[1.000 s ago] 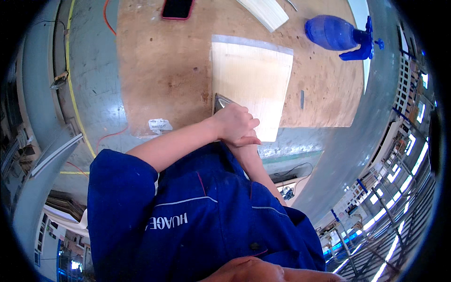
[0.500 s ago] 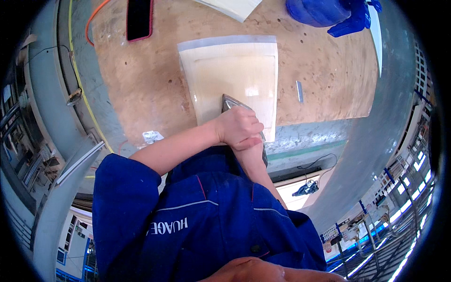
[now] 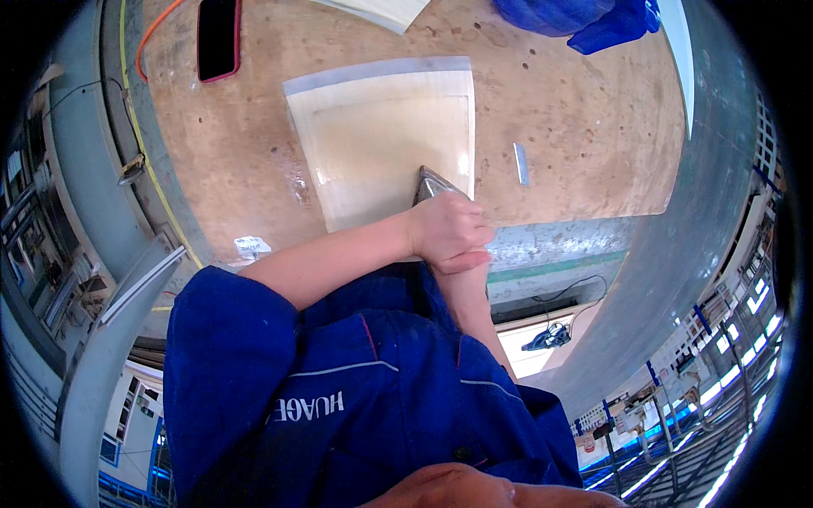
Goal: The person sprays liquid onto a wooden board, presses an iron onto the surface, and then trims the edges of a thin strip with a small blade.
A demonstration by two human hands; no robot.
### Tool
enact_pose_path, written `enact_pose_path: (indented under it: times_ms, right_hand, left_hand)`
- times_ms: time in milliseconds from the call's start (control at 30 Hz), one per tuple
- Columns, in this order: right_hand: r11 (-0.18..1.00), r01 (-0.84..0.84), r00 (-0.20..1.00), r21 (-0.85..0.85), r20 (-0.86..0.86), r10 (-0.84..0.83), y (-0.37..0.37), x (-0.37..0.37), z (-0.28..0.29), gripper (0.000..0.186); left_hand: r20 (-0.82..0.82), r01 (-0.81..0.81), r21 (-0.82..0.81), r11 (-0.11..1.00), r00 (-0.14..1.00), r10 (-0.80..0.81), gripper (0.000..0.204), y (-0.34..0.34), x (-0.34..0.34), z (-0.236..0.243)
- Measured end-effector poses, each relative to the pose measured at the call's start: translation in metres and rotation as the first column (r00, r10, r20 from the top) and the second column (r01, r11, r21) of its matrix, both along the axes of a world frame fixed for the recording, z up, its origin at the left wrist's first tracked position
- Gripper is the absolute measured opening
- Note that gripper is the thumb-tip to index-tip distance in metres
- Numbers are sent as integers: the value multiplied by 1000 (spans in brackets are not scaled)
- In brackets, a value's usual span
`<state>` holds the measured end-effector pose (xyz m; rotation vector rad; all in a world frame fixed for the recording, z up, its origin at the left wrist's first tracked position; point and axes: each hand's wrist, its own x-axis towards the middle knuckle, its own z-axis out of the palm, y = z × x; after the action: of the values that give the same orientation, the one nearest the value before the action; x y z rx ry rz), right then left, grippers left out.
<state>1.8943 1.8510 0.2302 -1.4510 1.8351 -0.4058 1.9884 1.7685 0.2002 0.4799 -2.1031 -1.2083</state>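
We clasp left hand [image 3: 451,227] over right hand [image 3: 461,279]; right's grip hidden, cannot tell. Pointed metal tool [image 3: 435,183] just beyond knuckles, on pale sheet [image 3: 385,127] near right edge; brown board [image 3: 584,144] beneath.

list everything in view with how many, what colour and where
pale sheets: 2, cream; one central, one at the top edge
pointed tool: 1, dark grey, central sheet's lower right
board: 1, brown, under the central sheet
phone: 1, black, red-rimmed, upper left
bottle: 1, blue, upper right, cut off
strip: 1, grey, right of central sheet
label: 1, white, board's lower left
cable: 1, orange, upper left
jacket: 1, dark blue, lower centre
left hand: 1, bare, behind tool's tip
right forearm: 1, bare, its hand mostly hidden
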Motion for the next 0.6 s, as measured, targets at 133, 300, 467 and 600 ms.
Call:
enact_pose_path:
  times_ms: [133, 300, 467, 600]
  right_hand:
    - [996, 58, 998, 64, 29, -60, 0, -17, 2, 20]
    - [994, 87, 994, 59, 56, -90, -4, -34, 0, 28]
    - [980, 162, 972, 115, 152, -178, -12, -48, -1, 29]
    - [972, 206, 964, 111, 146, -221, -17, -39, 4, 28]
  left_hand:
    - [-3, 23, 9, 1000, 1000, -23, 27, -4, -17, -1]
    - [30, 40, -4, 999, 999, -40, 28, -8, -40, -2]
    - [153, 123, 66, 990, 979, -132, 34, -18, -61, -1]
    - [249, 175, 122, 977, 947, -201, 38, -31, -62, 18]
